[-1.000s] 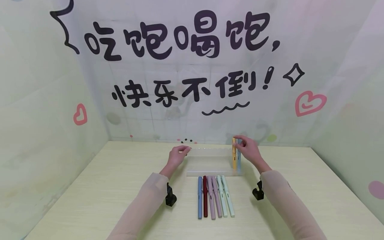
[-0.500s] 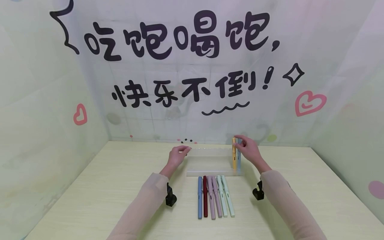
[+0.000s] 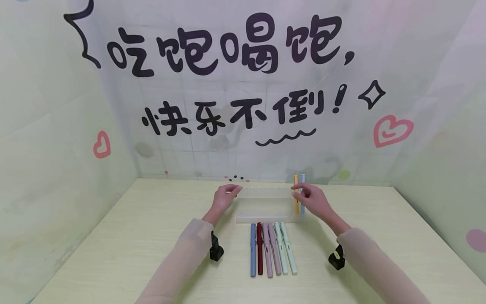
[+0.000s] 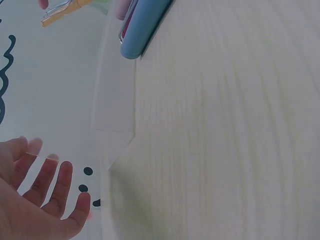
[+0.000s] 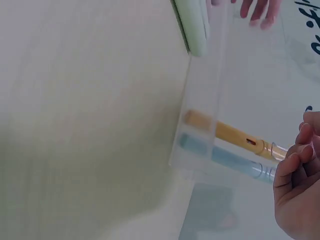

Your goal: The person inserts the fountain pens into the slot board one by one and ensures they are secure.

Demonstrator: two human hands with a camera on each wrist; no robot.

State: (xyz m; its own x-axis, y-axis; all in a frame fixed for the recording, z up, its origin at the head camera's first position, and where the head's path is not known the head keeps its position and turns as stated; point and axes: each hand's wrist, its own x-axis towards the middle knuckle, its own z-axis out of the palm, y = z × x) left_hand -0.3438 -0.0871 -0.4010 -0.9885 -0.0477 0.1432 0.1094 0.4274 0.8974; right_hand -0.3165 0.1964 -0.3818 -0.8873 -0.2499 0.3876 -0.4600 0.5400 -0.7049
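Note:
A clear plastic pen rack (image 3: 265,207) stands at the back of the table. My left hand (image 3: 225,196) pinches its upper left corner between thumb and index finger; in the left wrist view the other fingers of the left hand (image 4: 47,195) spread loosely. At the rack's right end stand a yellow pen (image 3: 296,203) and a light blue pen (image 3: 302,211), side by side and upright. My right hand (image 3: 313,199) is in front of these two, its thumb and index fingertips at the yellow pen and the rack's top edge; whether they pinch anything I cannot tell.
Before the rack lies a row of capped pens: a blue pen (image 3: 253,251), a dark red pen (image 3: 260,249), two mauve pens (image 3: 268,253) and two mint green pens (image 3: 284,253). A printed cloth backdrop (image 3: 243,160) hangs right behind the table.
My right hand has slid down from the top of the yellow pen, uncovering the tops of both standing pens. The left hand, rack and lying pens have stayed still.

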